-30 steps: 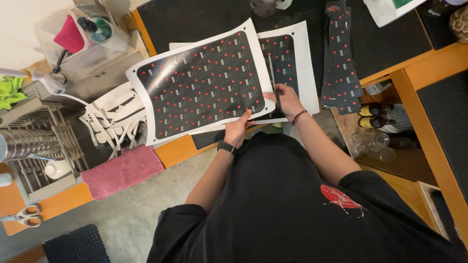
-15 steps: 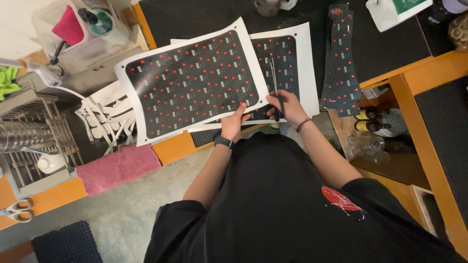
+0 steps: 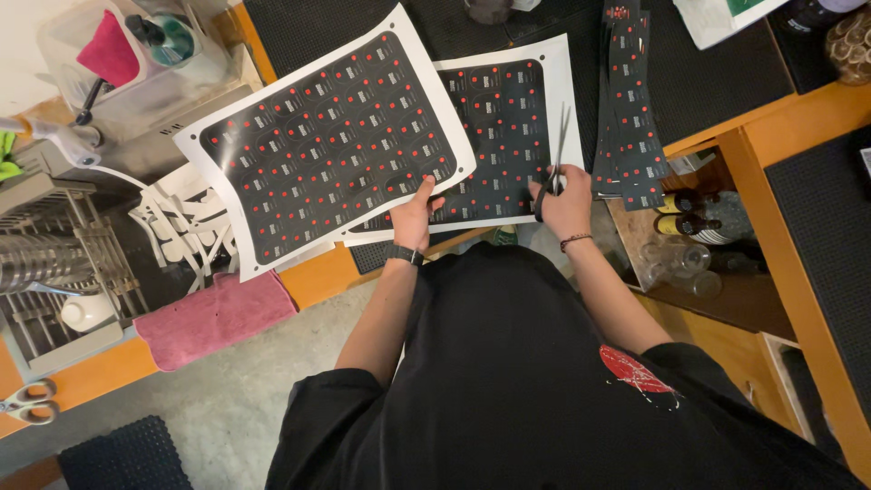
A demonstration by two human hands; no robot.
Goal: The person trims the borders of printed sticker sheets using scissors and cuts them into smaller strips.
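My left hand [image 3: 415, 213] grips the lower right corner of a large printed sheet [image 3: 318, 145], black with rows of red dots and a white border. It is lifted and tilted over the counter. My right hand [image 3: 567, 200] holds a pair of scissors [image 3: 555, 159], blades pointing up over a second sheet [image 3: 494, 118] of the same print lying flat on the black mat. A stack of cut black strips [image 3: 628, 100] with red dots lies just right of my right hand.
A pink cloth [image 3: 213, 318] hangs over the orange counter edge at left. Behind it are a metal dish rack [image 3: 45, 263], a white rack [image 3: 181, 227] and a clear bin [image 3: 136, 54]. Bottles and glasses [image 3: 689, 236] sit on a lower shelf at right. Small scissors [image 3: 27, 404] lie far left.
My hands have moved apart. The left hand has lifted the top sheet and swung it left, uncovering the sheet beneath. The right hand now holds scissors over that lower sheet.
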